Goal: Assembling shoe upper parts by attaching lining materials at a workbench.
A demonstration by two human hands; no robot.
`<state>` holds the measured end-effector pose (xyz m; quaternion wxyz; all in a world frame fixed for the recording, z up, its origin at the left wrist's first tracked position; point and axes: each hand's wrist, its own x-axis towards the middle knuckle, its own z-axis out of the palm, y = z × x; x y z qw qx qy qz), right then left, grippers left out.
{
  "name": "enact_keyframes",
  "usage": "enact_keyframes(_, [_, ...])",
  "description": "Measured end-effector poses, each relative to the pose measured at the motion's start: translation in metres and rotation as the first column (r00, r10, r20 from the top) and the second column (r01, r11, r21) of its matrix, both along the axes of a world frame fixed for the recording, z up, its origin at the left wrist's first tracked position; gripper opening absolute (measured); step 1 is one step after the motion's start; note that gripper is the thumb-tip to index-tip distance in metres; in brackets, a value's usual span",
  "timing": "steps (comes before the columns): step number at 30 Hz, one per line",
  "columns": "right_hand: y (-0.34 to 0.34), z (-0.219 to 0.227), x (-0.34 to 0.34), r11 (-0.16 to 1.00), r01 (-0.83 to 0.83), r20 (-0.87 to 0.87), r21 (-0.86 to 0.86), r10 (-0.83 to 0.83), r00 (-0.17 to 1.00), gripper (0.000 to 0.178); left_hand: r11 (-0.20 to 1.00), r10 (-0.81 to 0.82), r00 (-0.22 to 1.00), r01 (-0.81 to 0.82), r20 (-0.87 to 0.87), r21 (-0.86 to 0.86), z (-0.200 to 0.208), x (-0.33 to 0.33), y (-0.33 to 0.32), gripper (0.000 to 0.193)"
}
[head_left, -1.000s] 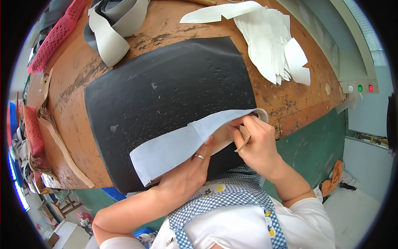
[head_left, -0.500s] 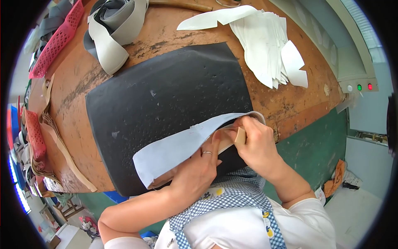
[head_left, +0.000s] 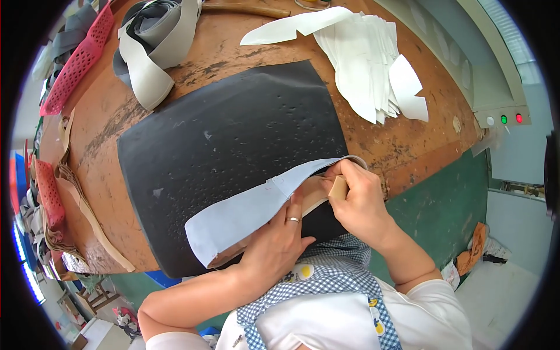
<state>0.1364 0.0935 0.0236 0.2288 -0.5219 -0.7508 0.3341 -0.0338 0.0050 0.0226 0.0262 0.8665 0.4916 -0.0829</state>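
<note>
The long curved pale-blue strip shows tan inside. The rectangular black mat carries pale flecks; the orange-brown wooden tabletop, dark streaks. The stacked flat pieces are white, the coiled strap grey, the perforated plastic basket pink, the cloth apron blue-and-white checked with yellow motifs.

Matt strip (perhaps leather), pitted mat

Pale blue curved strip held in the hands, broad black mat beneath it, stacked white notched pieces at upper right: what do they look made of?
Pale blue curved strip: perhaps leather or coated fabric; matte, bending smoothly.
Broad black mat: probably rubber; dull sheen, small pits.
Stacked white notched pieces: thin, smooth sheets with crisp edges; paper or synthetic, can't tell which.
</note>
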Motion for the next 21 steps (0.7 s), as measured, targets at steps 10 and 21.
enact_keyframes(10, [-0.004, 0.001, -0.005, 0.997, 0.001, 0.061, 0.077, -0.006, 0.998, 0.012, 0.999, -0.039, 0.995, 0.039, -0.089, 0.009, 0.011, 0.011, 0.013, 0.082])
enact_keyframes(21, [0.003, 0.006, 0.025, 0.997, 0.082, 0.011, -0.017, -0.081, 0.997, 0.010, 0.980, -0.152, 0.962, 0.176, -0.227, 0.090, 0.013, 0.010, 0.016, 0.085])
